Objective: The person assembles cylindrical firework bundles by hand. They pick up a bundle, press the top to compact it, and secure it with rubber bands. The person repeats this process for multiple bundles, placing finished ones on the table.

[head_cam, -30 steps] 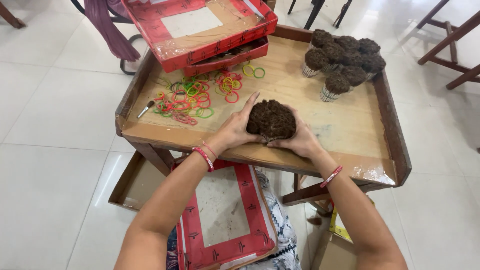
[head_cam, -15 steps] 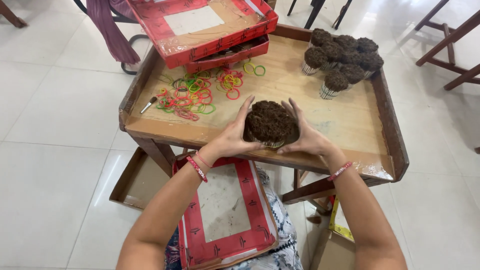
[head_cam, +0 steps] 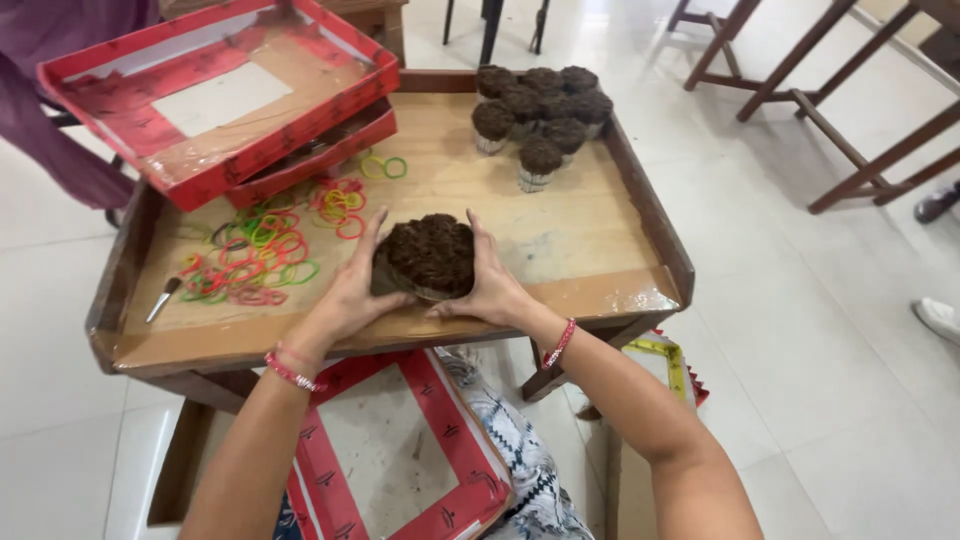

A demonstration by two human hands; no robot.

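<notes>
A dark brown bundle of rolled sticks [head_cam: 432,254] stands on the wooden tray table [head_cam: 590,250] near its front edge. My left hand [head_cam: 355,290] presses against the bundle's left side and my right hand [head_cam: 492,285] cups its right side, so both hold it between them. Each wrist wears a red bangle. Left of the bundle lies a scatter of coloured rubber bands [head_cam: 260,250]. At the table's far end stand several smaller dark bundles [head_cam: 540,115], upright and close together.
Two red shallow boxes [head_cam: 215,95] are stacked at the table's back left. A small metal tool [head_cam: 163,298] lies at the left edge. Another red box [head_cam: 400,450] rests on my lap. Wooden furniture legs [head_cam: 800,100] stand on the tiled floor to the right.
The view has shifted, so the table now sits further left and looks turned. Both hands stay closed around the bundle near the front edge.
</notes>
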